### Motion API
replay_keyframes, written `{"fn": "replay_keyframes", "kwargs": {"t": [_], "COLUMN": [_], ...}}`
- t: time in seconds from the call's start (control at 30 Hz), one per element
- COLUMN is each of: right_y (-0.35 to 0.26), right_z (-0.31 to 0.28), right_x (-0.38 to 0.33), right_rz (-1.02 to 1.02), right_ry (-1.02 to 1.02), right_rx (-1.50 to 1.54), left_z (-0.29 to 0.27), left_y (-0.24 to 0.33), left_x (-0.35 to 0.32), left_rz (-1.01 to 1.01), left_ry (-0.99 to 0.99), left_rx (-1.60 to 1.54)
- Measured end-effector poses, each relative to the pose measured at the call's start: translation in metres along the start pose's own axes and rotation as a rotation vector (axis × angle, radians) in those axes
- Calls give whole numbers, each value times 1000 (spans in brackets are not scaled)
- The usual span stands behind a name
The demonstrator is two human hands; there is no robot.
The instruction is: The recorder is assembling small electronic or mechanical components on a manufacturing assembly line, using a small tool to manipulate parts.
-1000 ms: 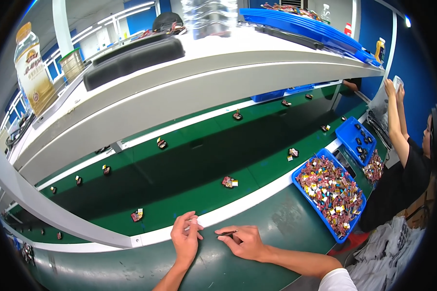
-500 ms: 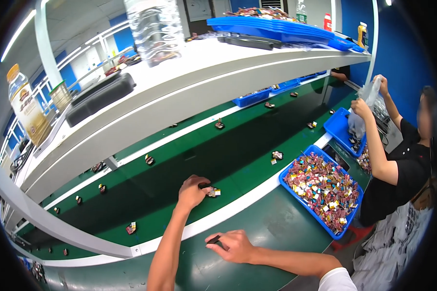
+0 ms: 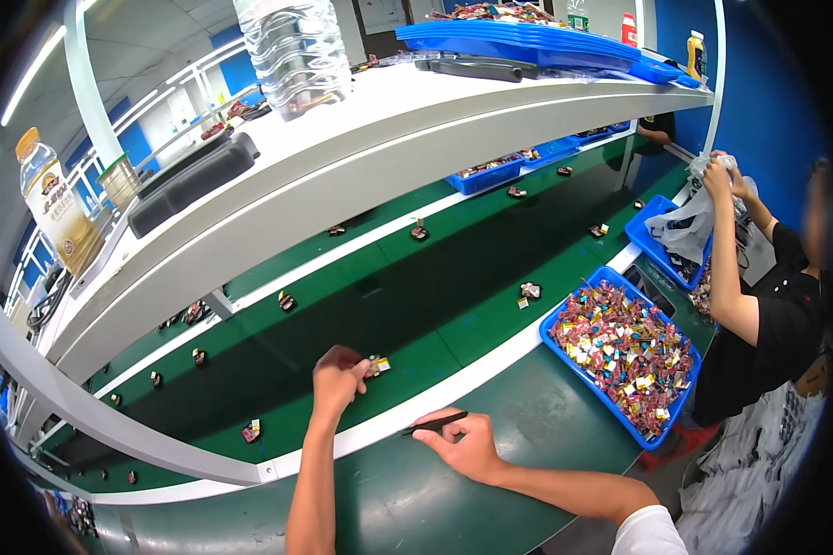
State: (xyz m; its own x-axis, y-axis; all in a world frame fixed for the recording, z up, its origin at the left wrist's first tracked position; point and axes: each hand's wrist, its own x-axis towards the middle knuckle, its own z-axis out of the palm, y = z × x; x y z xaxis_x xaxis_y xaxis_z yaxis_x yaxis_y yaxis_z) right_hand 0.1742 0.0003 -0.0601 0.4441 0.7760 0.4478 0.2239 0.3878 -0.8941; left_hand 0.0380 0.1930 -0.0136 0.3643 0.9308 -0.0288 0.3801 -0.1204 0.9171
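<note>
1. Green belt (image 3: 416, 324) runs from near left to far right, with small dark clusters (image 3: 420, 231) spaced along it in two rows.
2. Over its near side reaches the left hand (image 3: 336, 381), fingers curled, the thumb right up against a small piece (image 3: 379, 366) with a white and yellow tag. From where I stand, I cannot tell whether they have hold of it.
3. That piece lies at the belt's near side, just right of the thumb.
4. To the right and nearer, the right hand (image 3: 470, 449) has its fingers closed on a slim black tool (image 3: 444, 423), which points left, by the white rail (image 3: 370, 431).
5. Below both arms spreads the green counter (image 3: 389, 504).
6. Right of the hands sits a blue tray (image 3: 553, 331), heaped with reddish pieces (image 3: 620, 351) and pale tags.
7. Beyond it, at far right, a co-worker (image 3: 727, 370) in black holds up a plastic bag (image 3: 685, 231) at a second tray (image 3: 640, 222).
8. Above the belt, a white shelf (image 3: 389, 162) carries bottles (image 3: 292, 55) and stacked blue trays (image 3: 518, 46).
</note>
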Motion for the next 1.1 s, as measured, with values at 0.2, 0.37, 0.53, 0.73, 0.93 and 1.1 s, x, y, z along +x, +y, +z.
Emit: {"fn": "replay_keyframes", "kwargs": {"t": [0.2, 0.37, 0.53, 0.73, 0.93, 1.1], "right_y": [-1, 5, -15, -17, -9, -5], "right_z": [-1, -9, -13, -7, -6, -3], "right_x": [5, 20, 26, 12, 4, 3], "right_rz": [111, 227, 449, 253, 154, 137], "right_ry": [-21, 112, 24, -200, -179, -163], "right_rx": [25, 290, 301, 46, -38, -57], "left_z": [-9, 22, 23, 27, 30, 26], "left_y": [-22, -28, -37, -38, -38, -39], "left_x": [-98, -134, -143, -141, -139, -138], "left_rz": [-118, -38, -5, 7, 49, 24], "left_ry": [76, 98, 108, 106, 89, 21], "left_rx": [-499, -581, -523, -530, -479, -512]}}
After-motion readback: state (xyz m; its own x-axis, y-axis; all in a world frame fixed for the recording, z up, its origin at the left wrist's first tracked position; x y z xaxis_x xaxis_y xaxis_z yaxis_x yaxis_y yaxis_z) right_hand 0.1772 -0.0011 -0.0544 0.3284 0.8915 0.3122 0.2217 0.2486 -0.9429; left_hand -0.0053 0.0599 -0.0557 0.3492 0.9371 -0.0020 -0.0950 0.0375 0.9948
